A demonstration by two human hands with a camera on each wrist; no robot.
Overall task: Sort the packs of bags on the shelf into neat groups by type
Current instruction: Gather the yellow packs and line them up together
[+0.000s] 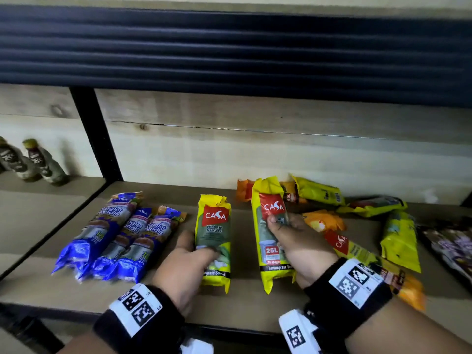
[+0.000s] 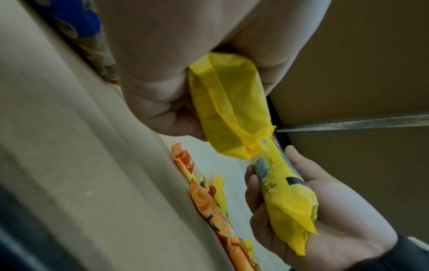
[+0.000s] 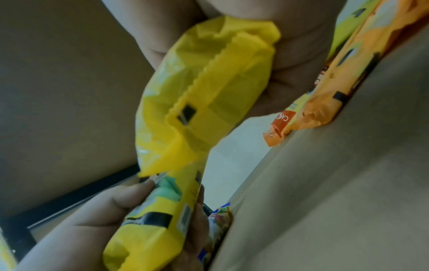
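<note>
Your left hand (image 1: 187,264) grips a yellow CASA pack (image 1: 214,241), your right hand (image 1: 301,247) a CASA "25L" pack (image 1: 272,233), blue "Singlet Handle" packs (image 1: 120,236) lying on the shelf (image 1: 242,307)

yellow packs (image 1: 214,241), blue packs (image 1: 112,236), orange packs (image 1: 322,221)

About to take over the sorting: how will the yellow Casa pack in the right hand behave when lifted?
The yellow pack in the right hand probably stays fairly stiff, being a tight roll, though its crimped ends look floppy. The glossy wrapper may be slippery. Set down on the shelf, it might roll sideways.
</note>
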